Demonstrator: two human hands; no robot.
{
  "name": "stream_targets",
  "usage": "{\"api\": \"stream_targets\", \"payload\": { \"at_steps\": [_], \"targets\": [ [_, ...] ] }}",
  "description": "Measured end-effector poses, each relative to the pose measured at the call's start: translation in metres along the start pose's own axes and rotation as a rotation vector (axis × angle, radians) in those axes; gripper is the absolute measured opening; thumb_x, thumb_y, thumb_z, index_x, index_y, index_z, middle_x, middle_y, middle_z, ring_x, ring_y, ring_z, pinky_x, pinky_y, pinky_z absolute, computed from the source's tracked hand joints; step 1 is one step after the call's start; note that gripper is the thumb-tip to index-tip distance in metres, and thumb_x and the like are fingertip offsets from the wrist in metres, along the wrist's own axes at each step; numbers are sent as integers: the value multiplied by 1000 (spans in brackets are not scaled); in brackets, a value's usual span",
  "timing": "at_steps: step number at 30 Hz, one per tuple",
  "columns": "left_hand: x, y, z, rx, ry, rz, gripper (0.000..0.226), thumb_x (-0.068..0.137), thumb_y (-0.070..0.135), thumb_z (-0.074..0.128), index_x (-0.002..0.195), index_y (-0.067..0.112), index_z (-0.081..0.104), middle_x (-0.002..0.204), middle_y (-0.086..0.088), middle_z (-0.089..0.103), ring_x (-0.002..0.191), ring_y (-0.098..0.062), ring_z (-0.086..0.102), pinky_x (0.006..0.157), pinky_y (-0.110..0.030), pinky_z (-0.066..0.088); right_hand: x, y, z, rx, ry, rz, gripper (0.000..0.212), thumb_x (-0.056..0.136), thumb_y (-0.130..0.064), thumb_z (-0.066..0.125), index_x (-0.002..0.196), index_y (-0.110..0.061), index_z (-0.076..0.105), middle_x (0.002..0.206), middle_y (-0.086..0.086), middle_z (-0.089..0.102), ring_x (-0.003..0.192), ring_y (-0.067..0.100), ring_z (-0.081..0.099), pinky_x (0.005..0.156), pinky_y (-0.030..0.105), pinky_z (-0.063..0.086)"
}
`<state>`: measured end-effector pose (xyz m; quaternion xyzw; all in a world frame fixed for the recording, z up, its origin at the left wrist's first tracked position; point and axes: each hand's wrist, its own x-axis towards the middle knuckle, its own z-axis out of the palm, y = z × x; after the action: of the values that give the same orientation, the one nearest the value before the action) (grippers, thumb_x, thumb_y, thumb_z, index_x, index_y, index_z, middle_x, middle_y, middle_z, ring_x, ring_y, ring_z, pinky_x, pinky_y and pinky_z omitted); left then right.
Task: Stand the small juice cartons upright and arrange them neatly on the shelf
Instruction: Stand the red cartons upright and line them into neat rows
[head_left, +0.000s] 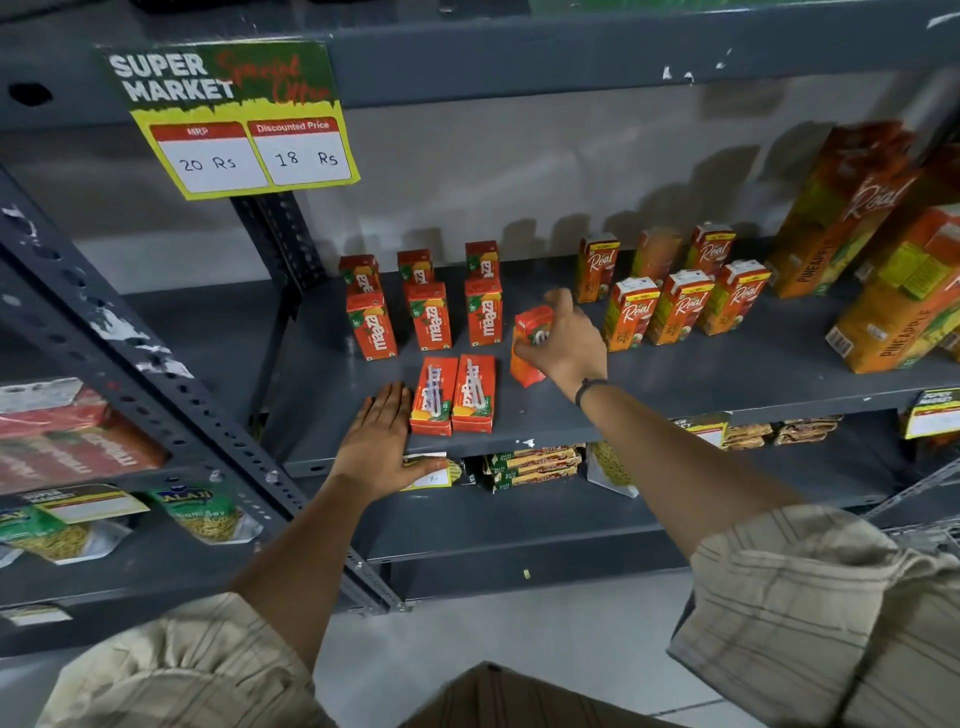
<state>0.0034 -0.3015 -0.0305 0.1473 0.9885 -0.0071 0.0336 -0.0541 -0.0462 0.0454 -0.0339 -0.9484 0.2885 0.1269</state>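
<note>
- One juice carton (527, 345) clamped upright in right hand (569, 345), on the shelf (675, 379).
- Two flat cartons (452, 395) just beside left hand (376, 441), fingers spread, gripping nothing.

The light is dim and even, and it comes from the front and a little from the left: the cartons throw soft shadows up and right on the pale back wall (467, 171). The wide lens bends the shelf (675, 384) edges at the frame borders. The right hand (563, 338) and the far-right tall cartons (852, 208) are blurred; the centre is sharper.
</note>
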Motion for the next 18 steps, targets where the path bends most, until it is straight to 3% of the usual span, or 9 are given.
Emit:
{"api": "stream_targets", "payload": {
  "at_steps": [3, 7, 10, 13, 16, 18],
  "targets": [
    [-1, 0, 1, -16, 19, 5, 121, 60, 89, 11, 147, 6, -1, 157, -13, 3, 145, -25, 0, 119, -39, 1, 0, -9, 6, -186, 56, -4, 63, 79, -47, 66, 128, -17, 42, 110, 14, 63, 91, 33, 67, 61, 32, 51],
    [-3, 2, 1, -1, 35, -3, 116, 64, 86, 15, 147, 5, 1, 157, -14, 5, 145, -25, 2, 118, -39, 2, 1, -21, 2, -408, 21, -10, 70, 74, -71, 56, 108, -10, 54, 88, 9, 66, 82, 28, 68, 54, 28, 43],
    [-4, 5, 0, 12, 52, -33, 115, 65, 84, 14, 146, 3, 4, 156, -16, 9, 145, -27, 4, 118, -39, 3, 6, -33, -6, -474, -56, 31, 71, 74, -80, 40, 84, -11, 56, 69, 4, 57, 70, 23, 64, 47, 23, 36],
    [-6, 5, 0, 36, 70, -84, 118, 63, 87, 3, 146, 2, 6, 156, -16, 11, 145, -27, 6, 119, -42, 5, 17, -42, -17, -462, -195, 55, 59, 85, -65, 45, 80, -9, 61, 77, 7, 63, 70, 22, 59, 54, 26, 40],
    [-7, 4, 0, 44, 67, -96, 123, 59, 88, -7, 146, 2, 7, 156, -17, 11, 145, -27, 6, 118, -42, 4, 25, -47, -30, -444, -388, 41, 39, 88, -40, 58, 107, -6, 64, 101, 10, 68, 89, 26, 66, 66, 29, 51],
    [-7, 3, 1, 40, 64, -95, 120, 62, 87, -2, 146, 2, 6, 156, -17, 10, 145, -27, 6, 118, -42, 4, 28, -51, -39, -374, -546, 29, 37, 85, -28, 64, 117, -10, 61, 113, 10, 65, 97, 27, 65, 78, 33, 57]
  ]
}}
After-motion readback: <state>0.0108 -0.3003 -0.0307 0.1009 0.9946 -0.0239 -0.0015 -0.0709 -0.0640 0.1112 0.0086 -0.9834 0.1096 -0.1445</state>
